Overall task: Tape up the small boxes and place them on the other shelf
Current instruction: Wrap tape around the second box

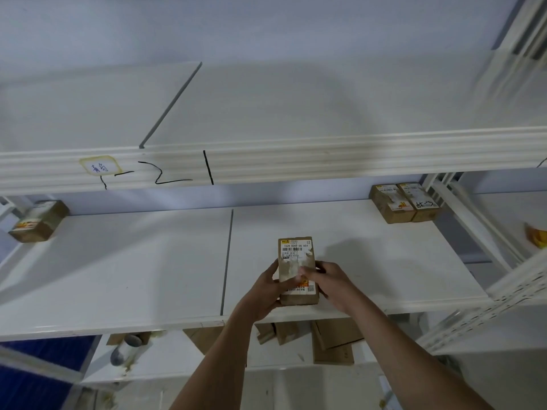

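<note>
Two hands around small box

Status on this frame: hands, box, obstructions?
Both hands, left and right, grip small box on middle shelf. Shelf around it bare.

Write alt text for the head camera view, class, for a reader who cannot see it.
Two hands, left hand and right hand, grip a small labelled cardboard box above a white middle shelf. A pair of boxes sits at the shelf's far right, and a single box at its far left.
</note>
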